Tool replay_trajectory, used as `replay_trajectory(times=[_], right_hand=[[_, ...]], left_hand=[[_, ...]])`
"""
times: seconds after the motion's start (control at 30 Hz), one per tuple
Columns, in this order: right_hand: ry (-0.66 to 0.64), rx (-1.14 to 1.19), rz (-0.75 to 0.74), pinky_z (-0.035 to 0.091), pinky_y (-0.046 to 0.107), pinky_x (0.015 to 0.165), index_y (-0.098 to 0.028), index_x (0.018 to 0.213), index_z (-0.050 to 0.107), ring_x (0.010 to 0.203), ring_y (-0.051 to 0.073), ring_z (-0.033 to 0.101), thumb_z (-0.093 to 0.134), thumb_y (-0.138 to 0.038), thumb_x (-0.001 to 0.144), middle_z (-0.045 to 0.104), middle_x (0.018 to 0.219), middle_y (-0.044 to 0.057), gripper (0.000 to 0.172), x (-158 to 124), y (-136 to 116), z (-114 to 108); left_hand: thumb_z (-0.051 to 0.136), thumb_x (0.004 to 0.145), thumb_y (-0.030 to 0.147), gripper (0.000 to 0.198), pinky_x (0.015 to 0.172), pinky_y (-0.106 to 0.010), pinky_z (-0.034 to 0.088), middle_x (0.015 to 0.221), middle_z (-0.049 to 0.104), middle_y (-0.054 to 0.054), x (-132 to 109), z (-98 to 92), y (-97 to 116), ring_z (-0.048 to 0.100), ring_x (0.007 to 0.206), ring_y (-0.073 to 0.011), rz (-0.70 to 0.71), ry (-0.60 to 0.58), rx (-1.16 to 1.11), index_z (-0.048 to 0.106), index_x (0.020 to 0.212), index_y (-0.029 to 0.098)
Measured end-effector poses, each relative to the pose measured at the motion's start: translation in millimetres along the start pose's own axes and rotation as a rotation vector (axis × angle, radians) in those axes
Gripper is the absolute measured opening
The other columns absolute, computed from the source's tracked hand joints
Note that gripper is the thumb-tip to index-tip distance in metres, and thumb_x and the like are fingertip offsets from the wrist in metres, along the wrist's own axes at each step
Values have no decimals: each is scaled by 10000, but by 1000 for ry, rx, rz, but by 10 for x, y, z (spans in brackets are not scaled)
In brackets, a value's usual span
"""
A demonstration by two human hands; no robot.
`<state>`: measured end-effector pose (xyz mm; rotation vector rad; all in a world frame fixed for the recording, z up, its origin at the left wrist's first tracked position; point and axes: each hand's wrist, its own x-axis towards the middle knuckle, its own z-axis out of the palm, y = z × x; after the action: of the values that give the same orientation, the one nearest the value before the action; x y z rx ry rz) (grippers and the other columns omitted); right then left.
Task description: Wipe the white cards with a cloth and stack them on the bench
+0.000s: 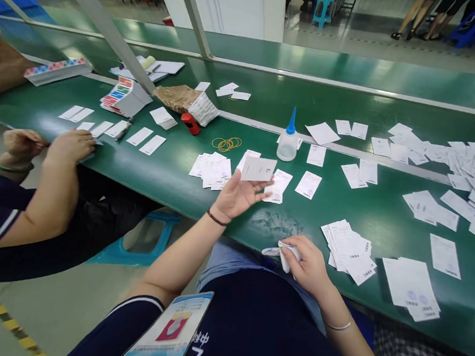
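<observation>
My left hand (238,196) is raised over the green table (171,178) and pinches a small white card (259,169) at its lower edge. A stack of white paper slips (214,170) lies just behind that hand. My right hand (307,260) rests at the table's near edge, closed on a crumpled white cloth (284,253). A smeared patch (277,223) shows on the table just above it. A fanned pile of printed slips (350,250) lies to the right of my right hand.
A clear bottle with a blue nozzle (288,141), yellow rubber bands (226,143) and a red stamp (190,123) stand behind the slips. Many loose slips (471,171) cover the right side. Another person's hands (68,146) work on cards at the left.
</observation>
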<state>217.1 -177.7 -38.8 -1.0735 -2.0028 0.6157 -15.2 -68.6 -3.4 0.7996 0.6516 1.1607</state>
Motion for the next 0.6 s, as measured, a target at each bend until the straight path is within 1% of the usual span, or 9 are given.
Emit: replay_trajectory(times=[0.03, 0.1, 0.17, 0.27, 0.37, 0.47, 0.53, 0.6], right_hand=[[-1, 2, -6, 542, 301, 755, -213, 1008, 632, 844, 174, 659, 543, -224, 941, 696, 916, 52, 112, -1, 7, 3], [-3, 7, -13, 542, 304, 771, -216, 1013, 630, 854, 175, 659, 548, -213, 937, 698, 920, 50, 112, -2, 24, 9], [-6, 14, -18, 543, 301, 770, -218, 1011, 631, 853, 173, 660, 555, -212, 933, 699, 916, 46, 110, -5, 38, 14], [-4, 36, -3, 547, 299, 767, -218, 1003, 639, 848, 174, 667, 556, -229, 933, 699, 919, 49, 110, -14, 38, 13], [40, 76, 61, 551, 295, 752, -214, 981, 650, 830, 173, 672, 561, -256, 931, 694, 916, 50, 110, 0, 0, -4], [161, 92, 130, 551, 295, 741, -212, 966, 651, 812, 171, 666, 574, -274, 924, 688, 899, 42, 108, 98, -77, -47], [258, 71, 125, 548, 308, 759, -210, 972, 649, 827, 176, 658, 579, -268, 920, 685, 903, 46, 104, 220, -130, -82], [349, 12, 85, 544, 322, 780, -204, 983, 647, 853, 184, 652, 581, -250, 917, 684, 913, 56, 104, 362, -163, -109]], left_hand=[[545, 776, 727, 719, 992, -465, 448, 1259, 627, -132, -66, 44, -54, 543, 1232, -318, -49, 3, -150, 579, 1267, 202], [491, 817, 719, 679, 995, -448, 438, 1234, 645, -136, -172, 119, -144, 569, 1203, -300, -106, 12, -341, 606, 1226, 189], [433, 856, 705, 654, 1018, -449, 413, 1238, 644, -142, -244, 177, -204, 573, 1203, -294, -126, 26, -452, 618, 1205, 183], [381, 884, 696, 658, 1062, -452, 371, 1269, 627, -150, -320, 249, -253, 547, 1245, -293, -131, 40, -549, 619, 1203, 173], [391, 894, 677, 659, 1089, -443, 352, 1303, 608, -149, -393, 336, -293, 508, 1294, -289, -131, 69, -584, 595, 1248, 160], [431, 892, 657, 664, 1097, -459, 354, 1321, 597, -152, -476, 438, -362, 481, 1320, -298, -153, 86, -564, 557, 1306, 154], [464, 885, 645, 662, 1096, -473, 364, 1305, 610, -148, -536, 499, -435, 489, 1312, -305, -157, 70, -519, 542, 1330, 162], [513, 868, 637, 651, 1097, -482, 374, 1296, 619, -130, -595, 544, -525, 494, 1306, -307, -136, 38, -457, 537, 1343, 192]])
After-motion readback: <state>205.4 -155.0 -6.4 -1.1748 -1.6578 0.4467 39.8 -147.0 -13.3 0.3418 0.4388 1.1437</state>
